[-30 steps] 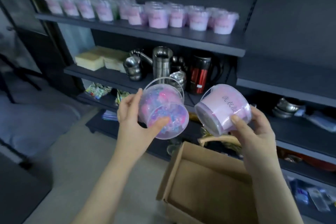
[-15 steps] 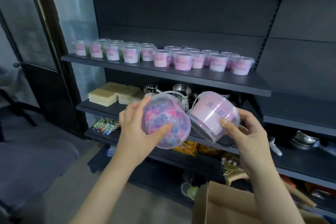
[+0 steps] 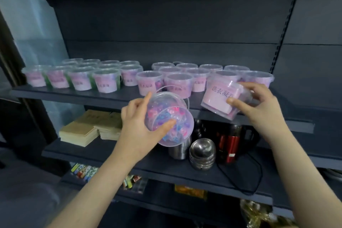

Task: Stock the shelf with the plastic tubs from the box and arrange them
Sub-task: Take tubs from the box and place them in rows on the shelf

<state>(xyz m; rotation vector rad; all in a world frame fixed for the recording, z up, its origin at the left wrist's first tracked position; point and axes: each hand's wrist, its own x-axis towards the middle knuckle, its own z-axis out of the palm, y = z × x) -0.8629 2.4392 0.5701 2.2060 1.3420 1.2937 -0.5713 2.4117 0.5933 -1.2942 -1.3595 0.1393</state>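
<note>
My left hand (image 3: 137,126) grips a clear plastic tub (image 3: 169,118) of pink and blue pods, tilted with its bottom toward me, just below the front edge of the top shelf (image 3: 111,97). My right hand (image 3: 259,105) holds a second tub with a pink label (image 3: 221,98), tilted, its bottom at the shelf's front edge beside the row. Several pink-labelled tubs (image 3: 153,83) stand in rows on that shelf. The box is out of view.
The shelf below carries yellow paper stacks (image 3: 81,131), stacked steel bowls (image 3: 202,153), a steel cup (image 3: 178,151) and a red-and-black kettle (image 3: 231,144) with a cord. Lower shelves hold colourful packets (image 3: 84,171). A dark upright (image 3: 279,42) bounds the right side.
Both hands have risen with their tubs from above the box to the top shelf. The right tub now reaches the shelf edge; the view has tilted up and the box has left the frame.
</note>
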